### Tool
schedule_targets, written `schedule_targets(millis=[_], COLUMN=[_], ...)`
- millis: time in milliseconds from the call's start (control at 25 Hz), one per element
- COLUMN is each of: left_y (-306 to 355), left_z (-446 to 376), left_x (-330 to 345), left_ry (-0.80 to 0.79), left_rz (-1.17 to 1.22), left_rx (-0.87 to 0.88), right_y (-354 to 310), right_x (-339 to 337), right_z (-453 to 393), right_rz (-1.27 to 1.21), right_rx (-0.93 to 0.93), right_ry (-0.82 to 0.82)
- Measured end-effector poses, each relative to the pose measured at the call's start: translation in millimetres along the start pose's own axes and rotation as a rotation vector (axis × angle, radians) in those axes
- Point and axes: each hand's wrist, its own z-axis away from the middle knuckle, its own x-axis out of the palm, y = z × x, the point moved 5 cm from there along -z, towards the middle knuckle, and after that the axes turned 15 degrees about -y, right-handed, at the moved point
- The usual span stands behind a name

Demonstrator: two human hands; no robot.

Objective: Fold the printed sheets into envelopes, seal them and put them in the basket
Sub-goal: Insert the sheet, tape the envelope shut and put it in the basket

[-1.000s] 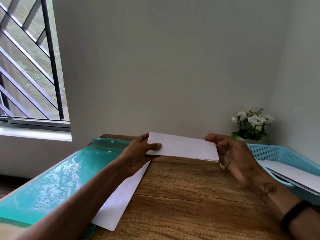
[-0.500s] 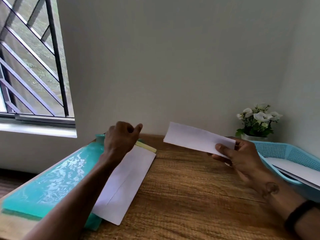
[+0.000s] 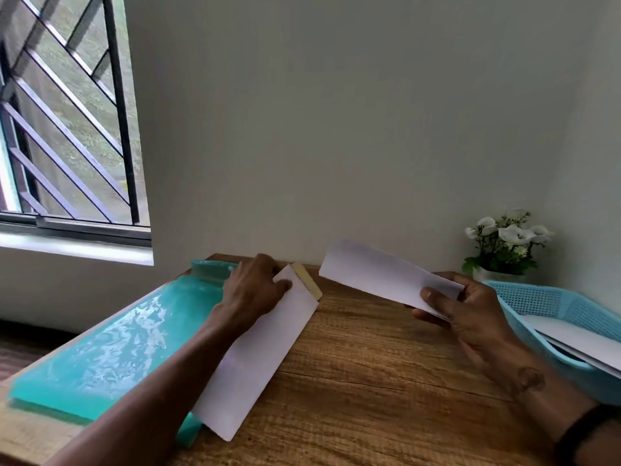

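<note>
White folded sheet is pinched at its near end by the right hand, held above the wooden table. At 9 o'clock, the left hand grips the envelope top. Blue basket sits at 3 o'clock.

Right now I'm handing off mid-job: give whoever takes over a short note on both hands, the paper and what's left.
Right hand pinches the folded sheet, held above the table.
Left hand grips the top of the envelope, flap open, lying partly on the teal folder.
Basket at right already holds white paper.
Done: sheet folded.
Left: slide it into the envelope, seal, put it in the basket.
</note>
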Motion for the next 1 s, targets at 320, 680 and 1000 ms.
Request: schedule_targets(millis=[320, 680, 1000], left_y=[25, 24, 20], left_z=[-7, -3, 0], left_x=[8, 3, -4], left_ry=[0.036, 0.17, 0.317], left_rz=[0.252, 0.343, 0.332], left_rx=[0.31, 0.341, 0.344], right_y=[-10, -18, -11], right_x=[-17, -19, -24], right_z=[-6, -6, -9], right_rz=[0.051, 0.089, 0.085], right_rx=[-0.015, -0.068, 0.082], right_ry=[0.041, 0.023, -0.029])
